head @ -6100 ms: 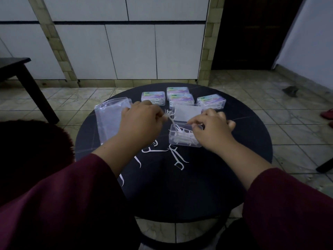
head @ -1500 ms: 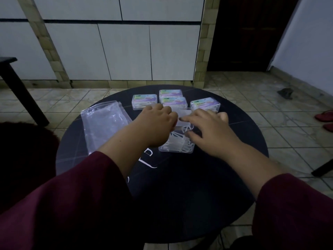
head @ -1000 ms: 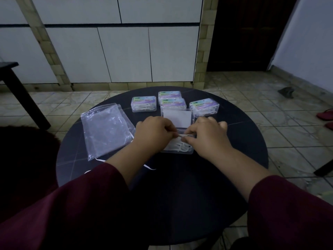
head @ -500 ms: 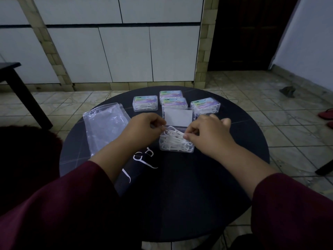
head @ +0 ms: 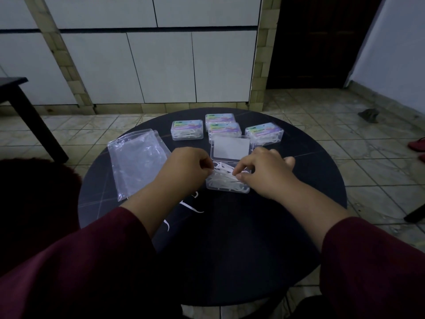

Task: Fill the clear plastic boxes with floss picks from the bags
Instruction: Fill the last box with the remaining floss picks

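Both my hands at the open box of floss picks

My left hand and right hand each pinch picks lying in the box mid-table; an empty bag lies left, four closed boxes behind.

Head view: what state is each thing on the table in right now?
Open box: lid up, holds floss picks.
Four closed boxes: lids shut, filled.
Plastic bags: lying flat.
Loose floss picks: on the table.
Left hand: pinching picks at the box.
Right hand: pinching picks at the box.
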